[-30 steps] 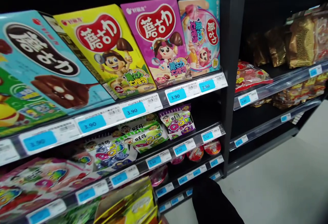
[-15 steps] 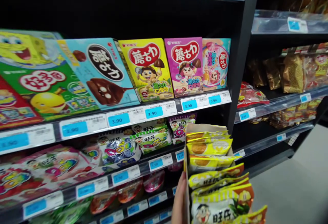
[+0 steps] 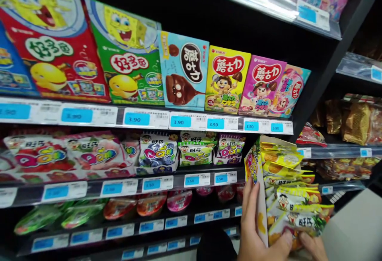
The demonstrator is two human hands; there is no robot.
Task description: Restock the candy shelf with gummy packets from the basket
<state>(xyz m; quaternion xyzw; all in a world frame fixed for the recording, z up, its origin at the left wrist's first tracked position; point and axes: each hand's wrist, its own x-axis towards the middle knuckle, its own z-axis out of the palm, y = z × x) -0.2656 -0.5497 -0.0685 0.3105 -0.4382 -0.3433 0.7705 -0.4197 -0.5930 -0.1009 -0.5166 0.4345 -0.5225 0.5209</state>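
Observation:
An opened cardboard display box [image 3: 262, 197] is filled with a row of yellow-and-white gummy candy bags [image 3: 298, 203], standing upright one behind another. My left hand [image 3: 253, 225] is closed around the box, its fingers along the left side and its thumb at the front bag. From the lower right my right hand [image 3: 314, 247] touches the bottom of the front bag; only part of it shows, with its grip partly hidden. Just left of the box, a shelf holds purple [image 3: 228, 149], green [image 3: 197, 151] and blue-and-white [image 3: 158, 151] gummy bags.
Above that shelf stands a row of snack boxes [image 3: 185, 70] over a price-tag rail [image 3: 191, 121]. Lower down lie jelly cups [image 3: 151, 201]. A dark upright post [image 3: 316, 82] divides this rack from another one with gold-wrapped bags [image 3: 358, 121]. Pale floor [image 3: 349, 225] shows at lower right.
The view has swung left and drawn back, showing more of the shelves. The box appears further right, and my right hand has come into sight at its front.

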